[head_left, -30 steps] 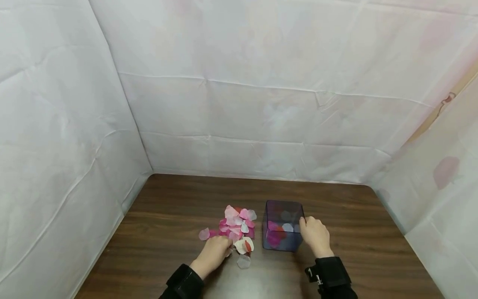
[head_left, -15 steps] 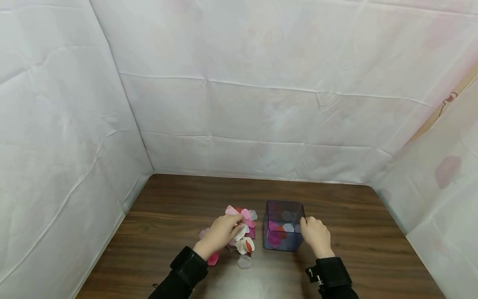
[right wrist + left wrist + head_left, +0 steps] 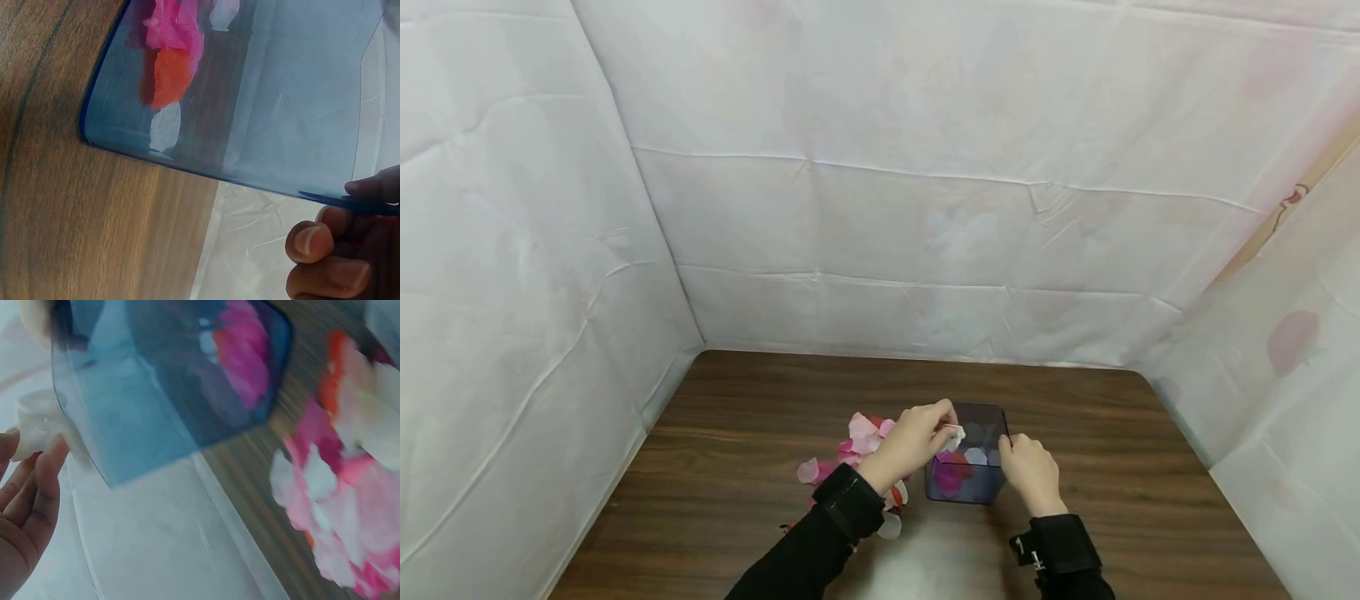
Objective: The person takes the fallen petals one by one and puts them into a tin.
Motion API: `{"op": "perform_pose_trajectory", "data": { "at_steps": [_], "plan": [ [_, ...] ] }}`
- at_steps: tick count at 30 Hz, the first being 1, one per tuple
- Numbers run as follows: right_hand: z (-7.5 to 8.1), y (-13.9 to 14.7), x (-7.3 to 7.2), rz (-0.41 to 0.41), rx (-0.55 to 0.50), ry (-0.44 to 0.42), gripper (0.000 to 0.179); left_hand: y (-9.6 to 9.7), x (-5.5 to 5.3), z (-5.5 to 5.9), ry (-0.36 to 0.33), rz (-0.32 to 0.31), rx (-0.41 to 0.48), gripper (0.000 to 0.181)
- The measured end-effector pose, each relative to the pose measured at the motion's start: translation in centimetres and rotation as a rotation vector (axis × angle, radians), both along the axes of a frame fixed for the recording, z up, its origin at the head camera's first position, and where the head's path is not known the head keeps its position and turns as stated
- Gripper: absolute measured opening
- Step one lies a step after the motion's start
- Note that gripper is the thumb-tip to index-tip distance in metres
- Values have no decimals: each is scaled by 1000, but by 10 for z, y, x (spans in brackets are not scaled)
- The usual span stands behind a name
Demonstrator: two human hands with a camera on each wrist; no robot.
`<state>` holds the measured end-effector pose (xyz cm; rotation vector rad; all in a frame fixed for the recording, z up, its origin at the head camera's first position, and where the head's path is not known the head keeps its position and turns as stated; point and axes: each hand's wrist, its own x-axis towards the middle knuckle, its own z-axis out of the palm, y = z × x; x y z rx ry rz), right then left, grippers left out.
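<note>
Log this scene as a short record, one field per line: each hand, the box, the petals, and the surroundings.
Left hand: pinches a white petal by the box's opening
Right hand: grips the box's right rim
Box: translucent bluish-purple, upright, open-topped
Box contents: pink, red and white petals
Loose pile: similar petals left of the box, partly hidden by the left arm
Table: brown wood-grain
Backdrop: creased white cloth

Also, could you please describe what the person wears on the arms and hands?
The left hand and right hand are bare, without gloves. Both arms have black sleeves. Each wrist has a wide black band, with a small pale fitting, too small to identify, on the right one.
</note>
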<state>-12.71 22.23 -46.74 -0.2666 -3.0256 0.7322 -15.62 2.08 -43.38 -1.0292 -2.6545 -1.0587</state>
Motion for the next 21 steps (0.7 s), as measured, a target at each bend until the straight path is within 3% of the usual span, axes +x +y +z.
{"op": "perform_pose_trajectory", "data": {
  "at_steps": [4, 10, 13, 18, 21],
  "plan": [
    [-1, 0, 0, -12, 2, 22, 40, 12, -1, -4, 13, -57, -56, 6],
    [-1, -1, 1, 10, -16, 25, 40, 15, 3, -14, 36, -207, -234, 43],
    [-1, -2, 0, 10, -25, 16, 40, 14, 4, -14, 79, -260, -291, 50],
    [-1, -3, 0, 5, -28, 4, 40, 10, 6, -14, 102, -306, -282, 45],
    [-2, -2, 1, -3, -20, 7, 39, 3, 10, -15, 138, -289, -228, 39]
  ]
}}
